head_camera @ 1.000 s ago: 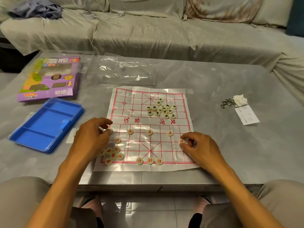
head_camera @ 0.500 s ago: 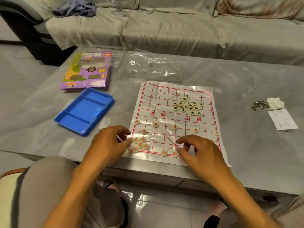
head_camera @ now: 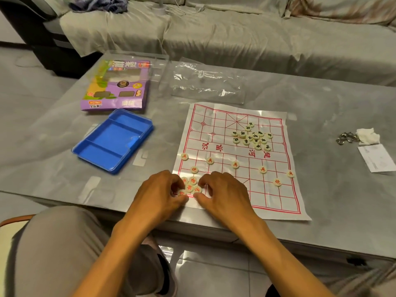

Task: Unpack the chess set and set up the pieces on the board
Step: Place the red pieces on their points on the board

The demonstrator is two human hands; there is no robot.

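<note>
**Hands closing on the red cluster**

Pieces are sitting between my hands: the red cluster point(head_camera: 189, 187) is lying at the board point(head_camera: 276, 202)'s near-left corner; my left hand point(head_camera: 159, 195) and right hand point(head_camera: 222, 195) are flanking it, fingers curled, equally near; whether either is pinching a piece I cannot tell.

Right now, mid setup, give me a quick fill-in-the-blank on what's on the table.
1. The empty tray left of the board is coloured ____.
2. The unsorted heap on the board's far half carries ____ characters.
3. Both the left hand and right hand work at the cluster of ____-lettered pieces.
4. The purple box lies ____ the tray.

Missing: blue; black; red; beyond
</note>
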